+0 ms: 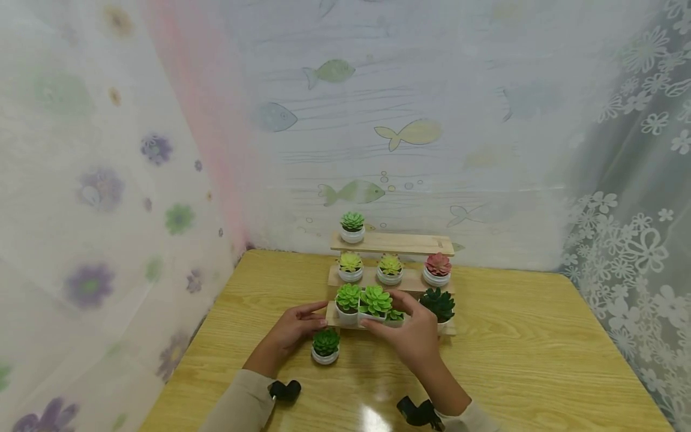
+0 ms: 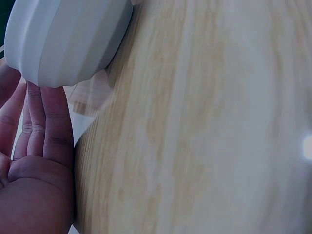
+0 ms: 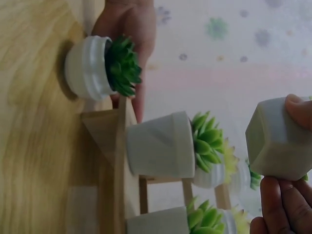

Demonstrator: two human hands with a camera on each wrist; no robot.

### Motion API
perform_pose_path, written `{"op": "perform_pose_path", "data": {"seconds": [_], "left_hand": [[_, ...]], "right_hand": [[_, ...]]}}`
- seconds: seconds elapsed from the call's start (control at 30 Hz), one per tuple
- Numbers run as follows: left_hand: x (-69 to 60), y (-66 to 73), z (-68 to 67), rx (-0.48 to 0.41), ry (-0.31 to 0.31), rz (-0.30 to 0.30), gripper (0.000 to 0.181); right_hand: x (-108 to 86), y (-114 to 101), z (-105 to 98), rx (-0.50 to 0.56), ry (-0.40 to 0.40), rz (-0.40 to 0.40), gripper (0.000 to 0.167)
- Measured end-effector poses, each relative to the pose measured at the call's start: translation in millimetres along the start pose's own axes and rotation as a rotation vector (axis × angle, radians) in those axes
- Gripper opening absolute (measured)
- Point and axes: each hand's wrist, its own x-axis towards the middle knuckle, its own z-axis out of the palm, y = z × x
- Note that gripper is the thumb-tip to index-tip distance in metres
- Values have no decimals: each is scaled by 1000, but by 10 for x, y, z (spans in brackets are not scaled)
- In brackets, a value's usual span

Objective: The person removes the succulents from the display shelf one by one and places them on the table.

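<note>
I see the thumb and fingers of the right hand [image 1: 415,330] pinched on a square white pot [image 3: 275,139] that holds a bright green succulent [image 1: 375,300]; in my right wrist view it is raised off the wooden stand [image 3: 122,195]. The left hand [image 1: 285,331] has straight fingers, thumb apart, by the left end of the lowest tier [image 1: 331,315]; whether they touch it I cannot tell. Just beside that hand, a dark green potted plant [image 1: 326,343] stands on the table [image 1: 518,360]. Along the lowest tier I make out a leafy green plant [image 1: 347,297], a partly hidden plant [image 1: 396,316] and, rightmost, a blackish-green plant [image 1: 438,305]. The middle tier [image 1: 410,279] bears two yellow-green plants [image 1: 350,262] and a red plant [image 1: 438,264]; the top tier [image 1: 415,242], a pale green plant [image 1: 352,222]. Behind everything I see a fish-printed cloth [image 1: 459,192].
</note>
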Motion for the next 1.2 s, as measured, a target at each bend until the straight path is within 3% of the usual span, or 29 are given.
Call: {"op": "perform_pose_path", "data": {"seconds": [0.37,0.63,1.2], "left_hand": [[-4,7,-1,4,17,-4,60],[-12,-4,2,1,19,-6,60],[-4,-3,25,20,0,20,60]], "right_hand": [[-184,137,118,55,-48,-13,66],[-297,254,205,-36,-62,-30,62],[-390,509,348,-67,-159,-10,55]]}}
